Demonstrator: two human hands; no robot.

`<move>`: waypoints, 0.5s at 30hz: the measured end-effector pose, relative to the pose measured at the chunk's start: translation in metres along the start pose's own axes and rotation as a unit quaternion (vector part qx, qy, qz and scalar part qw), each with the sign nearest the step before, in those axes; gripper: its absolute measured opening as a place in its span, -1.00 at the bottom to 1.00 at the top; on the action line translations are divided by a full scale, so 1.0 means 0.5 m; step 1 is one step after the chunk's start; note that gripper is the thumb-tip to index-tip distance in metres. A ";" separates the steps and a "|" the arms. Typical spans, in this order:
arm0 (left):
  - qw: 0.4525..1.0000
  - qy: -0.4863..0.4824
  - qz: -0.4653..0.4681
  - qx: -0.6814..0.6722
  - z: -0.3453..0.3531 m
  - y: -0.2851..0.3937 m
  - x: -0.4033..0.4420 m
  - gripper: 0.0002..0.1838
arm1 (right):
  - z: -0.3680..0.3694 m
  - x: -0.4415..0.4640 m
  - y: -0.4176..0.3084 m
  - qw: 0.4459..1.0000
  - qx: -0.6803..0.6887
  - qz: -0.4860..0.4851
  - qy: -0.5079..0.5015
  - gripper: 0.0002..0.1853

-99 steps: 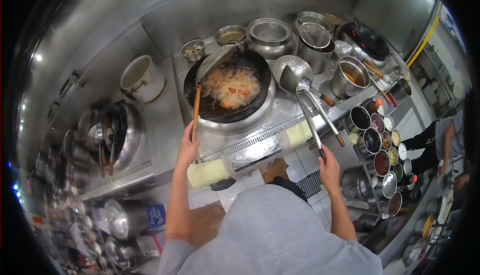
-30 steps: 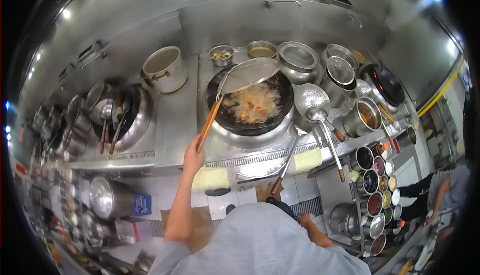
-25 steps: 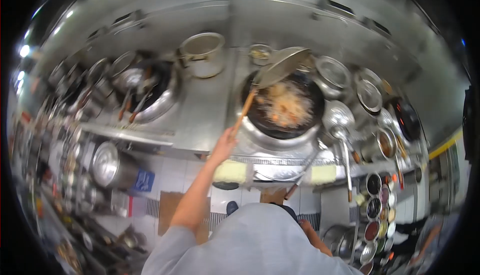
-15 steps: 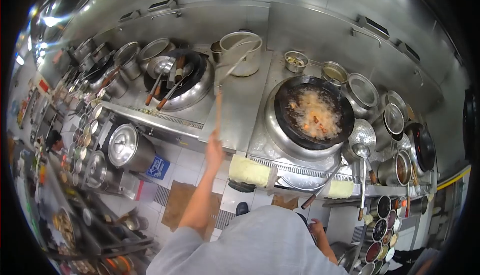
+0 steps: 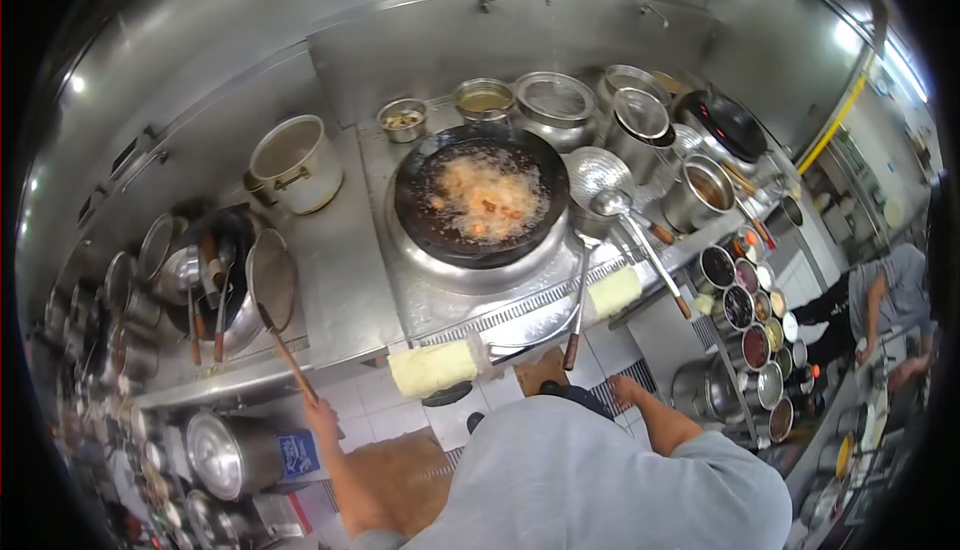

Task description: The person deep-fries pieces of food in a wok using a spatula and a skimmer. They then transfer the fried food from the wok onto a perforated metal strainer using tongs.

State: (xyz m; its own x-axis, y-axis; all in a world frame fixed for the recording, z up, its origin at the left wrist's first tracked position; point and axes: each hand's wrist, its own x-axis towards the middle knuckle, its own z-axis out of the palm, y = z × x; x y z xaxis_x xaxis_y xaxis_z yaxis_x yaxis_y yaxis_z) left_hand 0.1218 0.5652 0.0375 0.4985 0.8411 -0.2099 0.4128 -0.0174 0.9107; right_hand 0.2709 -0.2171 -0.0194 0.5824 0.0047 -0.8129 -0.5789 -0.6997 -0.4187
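Note:
My left hand (image 5: 320, 418) is closed around the wooden handle of a round, shallow strainer (image 5: 272, 275). The strainer is tilted on edge at the left, beside a wok that holds ladles and other long-handled tools (image 5: 212, 280). My right hand (image 5: 627, 391) hangs low near my waist, fingers loosely bent, with nothing visible in it. In the middle, a black wok (image 5: 420, 220) sits on a metal burner ring. Orange-brown pieces of food (image 5: 490, 200) bubble in pale, foaming oil inside it.
A perforated ladle (image 5: 595, 172) and a long-handled ladle (image 5: 640, 240) lie right of the wok. A tall pot (image 5: 325, 185) stands on the counter. Rolled cloths (image 5: 432, 368) line the front edge. Seasoning containers (image 5: 757, 345) are at right. Another person (image 5: 890, 290) stands far right.
The camera view has swung right. My left hand has lowered the strainer from over the tall pot to beside the left wok. My right hand still hangs near my waist.

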 end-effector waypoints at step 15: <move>0.963 -0.194 -0.129 -0.133 -0.034 0.004 0.046 -0.66 | 0.071 -0.170 0.091 0.999 0.023 0.014 0.035 -0.44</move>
State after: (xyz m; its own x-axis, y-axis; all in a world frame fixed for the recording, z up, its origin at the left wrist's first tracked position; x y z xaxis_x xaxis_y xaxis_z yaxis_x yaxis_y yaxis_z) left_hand 0.1213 0.5936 0.0404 0.6742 0.5319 -0.5124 0.3771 0.3486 0.8581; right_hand 0.1750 -0.2243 0.0161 0.6031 -0.0667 -0.7949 -0.6203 -0.6657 -0.4148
